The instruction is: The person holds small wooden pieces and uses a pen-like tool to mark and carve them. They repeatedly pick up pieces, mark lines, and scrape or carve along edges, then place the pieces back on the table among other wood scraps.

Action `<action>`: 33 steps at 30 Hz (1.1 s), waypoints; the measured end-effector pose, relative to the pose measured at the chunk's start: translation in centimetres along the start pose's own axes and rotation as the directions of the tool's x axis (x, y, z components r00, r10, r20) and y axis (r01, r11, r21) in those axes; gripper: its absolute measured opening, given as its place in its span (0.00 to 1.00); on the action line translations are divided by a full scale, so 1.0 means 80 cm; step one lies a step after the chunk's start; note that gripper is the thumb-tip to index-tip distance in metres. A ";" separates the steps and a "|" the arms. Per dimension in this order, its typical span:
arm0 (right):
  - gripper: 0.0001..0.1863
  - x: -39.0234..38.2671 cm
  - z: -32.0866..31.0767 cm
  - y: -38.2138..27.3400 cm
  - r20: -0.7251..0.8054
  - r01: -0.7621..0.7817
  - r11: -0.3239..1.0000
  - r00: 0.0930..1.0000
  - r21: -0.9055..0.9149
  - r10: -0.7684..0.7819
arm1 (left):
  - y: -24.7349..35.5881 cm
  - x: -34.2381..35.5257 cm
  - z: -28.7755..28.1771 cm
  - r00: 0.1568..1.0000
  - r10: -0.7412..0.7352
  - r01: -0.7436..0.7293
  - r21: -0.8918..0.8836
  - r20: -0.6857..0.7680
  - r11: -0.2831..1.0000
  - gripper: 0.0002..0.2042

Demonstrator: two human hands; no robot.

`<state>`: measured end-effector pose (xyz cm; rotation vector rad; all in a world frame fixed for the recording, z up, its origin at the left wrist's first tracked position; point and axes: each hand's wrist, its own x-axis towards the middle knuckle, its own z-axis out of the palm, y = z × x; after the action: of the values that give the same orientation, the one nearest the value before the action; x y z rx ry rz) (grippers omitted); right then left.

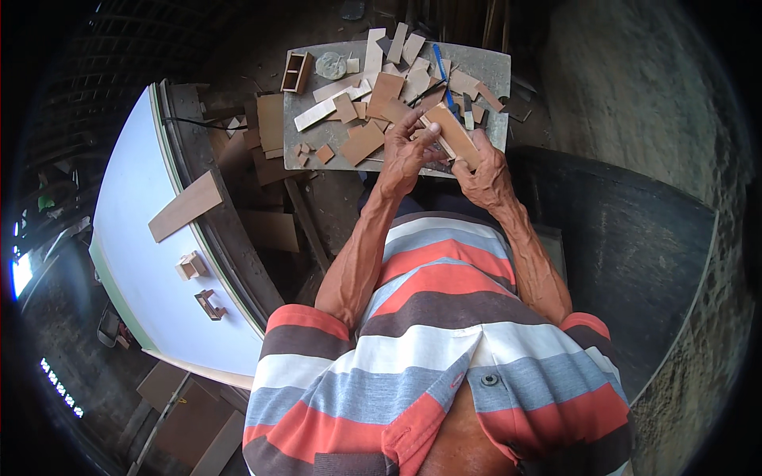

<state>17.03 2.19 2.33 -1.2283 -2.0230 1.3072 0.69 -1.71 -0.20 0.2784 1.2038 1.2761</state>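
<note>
Both hands meet over the near edge of a grey work board [492, 67]. My right hand [484, 170] grips a flat brown wooden piece [451, 131] from below. My left hand [405, 151] pinches the same piece at its upper left end, fingers bent over it. A smaller pale strip seems to lie against the piece between the fingers; I cannot tell exactly. Several cut wooden pieces [386, 86] in brown and pale tones lie scattered on the board just beyond the hands.
A blue pen-like tool [443, 75] lies among the scraps. A small open wooden box [295, 71] stands at the board's far left corner. A white panel [139, 238] at the left carries a plank [186, 206] and two small wooden frames [192, 266]. More boards lie on the floor.
</note>
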 end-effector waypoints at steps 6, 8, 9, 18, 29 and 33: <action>0.11 0.000 0.004 0.005 0.012 0.044 0.999 0.999 0.024 -0.045 | -0.011 -0.003 -0.005 0.999 0.022 -0.024 -0.044 -0.032 0.999 0.18; 0.11 -0.001 0.006 0.005 0.012 0.051 0.998 0.999 0.040 -0.052 | -0.011 -0.005 -0.006 0.999 0.037 -0.039 -0.049 -0.034 0.998 0.18; 0.12 -0.001 0.006 0.005 0.012 0.056 0.997 0.998 0.047 -0.057 | -0.012 -0.006 -0.007 0.998 0.046 -0.048 -0.051 -0.032 0.998 0.18; 0.12 -0.005 0.017 0.007 0.006 0.052 0.997 0.999 0.052 -0.052 | -0.010 -0.017 -0.013 0.995 0.063 -0.065 -0.030 -0.077 0.997 0.22; 0.16 -0.001 0.031 0.029 0.047 -0.364 0.754 0.913 0.548 0.406 | -0.038 0.026 -0.113 0.886 0.445 -0.290 0.903 0.128 0.318 0.27; 0.21 0.001 0.032 0.020 0.060 -0.377 0.690 0.898 0.618 0.437 | -0.052 0.054 -0.149 0.883 0.377 -0.307 0.952 0.279 0.014 0.32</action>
<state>15.81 1.22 -0.25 -1.3995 -1.1001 1.8810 -7.15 -4.73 -10.55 1.6983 2.0165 0.5660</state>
